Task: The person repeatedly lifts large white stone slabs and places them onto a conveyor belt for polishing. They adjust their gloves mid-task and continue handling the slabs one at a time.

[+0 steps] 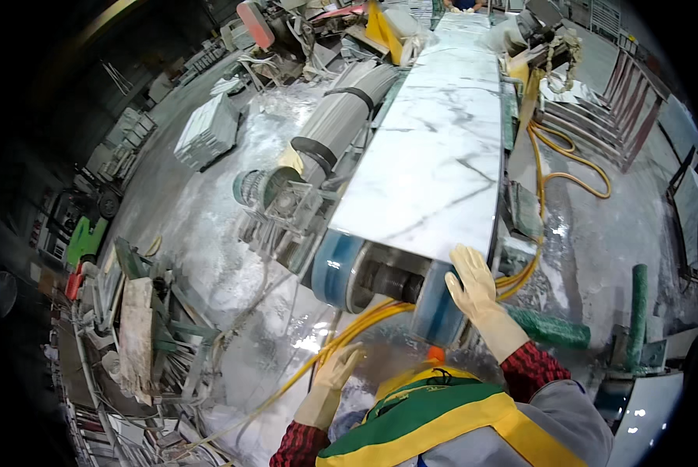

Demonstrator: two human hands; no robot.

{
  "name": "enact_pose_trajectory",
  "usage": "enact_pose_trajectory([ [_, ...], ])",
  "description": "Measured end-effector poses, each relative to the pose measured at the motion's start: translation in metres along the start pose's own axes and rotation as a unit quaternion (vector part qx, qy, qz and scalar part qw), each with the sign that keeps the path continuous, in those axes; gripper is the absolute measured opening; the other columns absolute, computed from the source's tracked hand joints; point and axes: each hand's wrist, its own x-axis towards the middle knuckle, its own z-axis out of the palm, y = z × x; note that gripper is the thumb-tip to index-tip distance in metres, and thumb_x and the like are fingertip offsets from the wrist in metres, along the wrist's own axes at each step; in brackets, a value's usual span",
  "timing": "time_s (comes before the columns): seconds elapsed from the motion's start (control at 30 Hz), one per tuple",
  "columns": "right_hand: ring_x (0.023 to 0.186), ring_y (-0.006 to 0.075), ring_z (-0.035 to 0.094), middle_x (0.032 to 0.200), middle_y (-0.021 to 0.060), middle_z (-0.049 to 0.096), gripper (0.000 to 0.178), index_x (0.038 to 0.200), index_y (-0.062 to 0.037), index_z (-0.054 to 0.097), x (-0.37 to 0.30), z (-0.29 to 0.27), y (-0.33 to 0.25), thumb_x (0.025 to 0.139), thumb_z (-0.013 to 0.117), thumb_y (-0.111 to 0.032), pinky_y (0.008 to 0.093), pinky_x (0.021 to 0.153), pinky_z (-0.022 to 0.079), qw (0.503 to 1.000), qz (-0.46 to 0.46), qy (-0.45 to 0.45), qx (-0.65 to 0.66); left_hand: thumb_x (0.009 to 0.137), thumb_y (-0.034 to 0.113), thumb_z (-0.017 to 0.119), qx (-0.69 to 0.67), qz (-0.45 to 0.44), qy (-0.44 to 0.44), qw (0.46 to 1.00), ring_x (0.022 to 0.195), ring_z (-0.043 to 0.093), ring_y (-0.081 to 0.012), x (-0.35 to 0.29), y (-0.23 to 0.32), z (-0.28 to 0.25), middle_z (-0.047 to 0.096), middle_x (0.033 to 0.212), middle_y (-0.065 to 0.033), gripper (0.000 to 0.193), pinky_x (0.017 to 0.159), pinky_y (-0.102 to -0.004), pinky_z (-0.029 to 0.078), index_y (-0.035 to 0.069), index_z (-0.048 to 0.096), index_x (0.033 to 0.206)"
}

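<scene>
A long white marble slab (434,171) with grey veins lies on a roller conveyor that runs away from me. At its near right corner is my right hand (473,282) in a cream rubber glove, fingers spread, fingertips at the slab's edge; whether they press on it I cannot tell. Below that hand sits the blue-banded belt roller (433,307) at the conveyor's end, with a matching one (336,268) to the left. My left hand (336,367), gloved alike, hangs low beside the yellow hoses (364,321), its fingers loosely stretched and holding nothing I can see.
Left of the conveyor stand a grey ribbed cylinder (341,117) and a stack of slabs (209,131). Stone scraps (136,335) pile up at the lower left. A green hose (551,328) and a slatted rack (613,117) are on the right. Someone stands at the far end.
</scene>
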Motion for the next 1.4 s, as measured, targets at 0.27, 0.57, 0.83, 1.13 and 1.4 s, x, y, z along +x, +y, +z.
enact_pose_trajectory([
  [0.27,0.145,0.0474,0.05,0.157,0.0273,0.056,0.071,0.151,-0.001,0.057,0.093,0.063,0.075,0.091,0.078,-0.031,0.0537,0.126,0.036,0.987,0.051,0.056,-0.144,0.111,0.012,0.062,0.083,0.133,0.177,0.972,0.13,0.067,-0.0303,0.045,0.047,-0.07,0.072,0.14,-0.018,0.038,0.113,-0.0389,0.05,0.0,0.064,0.147],
  [0.57,0.133,0.0418,0.059,0.145,0.0242,0.065,0.058,0.142,-0.0011,0.064,0.091,0.05,0.06,0.091,0.075,-0.027,0.0538,0.121,0.042,0.97,0.052,0.127,-0.199,0.092,0.016,0.078,0.352,0.406,0.093,0.838,0.136,0.054,-0.05,0.231,0.175,-0.098,0.058,0.15,-0.029,0.054,0.119,-0.0553,0.04,0.003,0.063,0.142],
  [0.83,0.136,0.0417,0.058,0.144,0.0222,0.064,0.049,0.14,-0.0036,0.066,0.1,0.034,0.033,0.095,0.07,-0.023,0.0529,0.12,0.043,0.968,0.121,0.087,-0.2,0.097,0.033,0.073,0.42,0.431,0.037,0.798,0.149,0.044,-0.0466,0.346,0.211,-0.105,0.051,0.162,-0.0202,0.06,0.125,-0.0586,0.032,0.013,0.059,0.151],
  [1.13,0.145,0.041,0.051,0.152,0.0207,0.06,0.054,0.146,-0.008,0.063,0.108,0.035,0.054,0.098,0.068,-0.033,0.0534,0.126,0.036,0.967,0.116,0.058,-0.219,0.098,0.035,0.069,0.419,0.444,0.048,0.791,0.145,0.047,-0.0481,0.363,0.215,-0.097,0.054,0.158,-0.023,0.059,0.126,-0.0606,0.03,0.012,0.06,0.152],
  [1.4,0.145,0.0393,0.05,0.153,0.0187,0.059,0.053,0.144,-0.009,0.063,0.146,0.036,0.083,0.097,0.069,-0.034,0.0525,0.126,0.035,0.969,0.139,0.043,-0.202,0.097,0.03,0.069,0.45,0.424,0.035,0.785,0.144,0.048,-0.0492,0.361,0.22,-0.097,0.055,0.156,-0.0248,0.058,0.125,-0.0599,0.03,0.009,0.059,0.149],
])
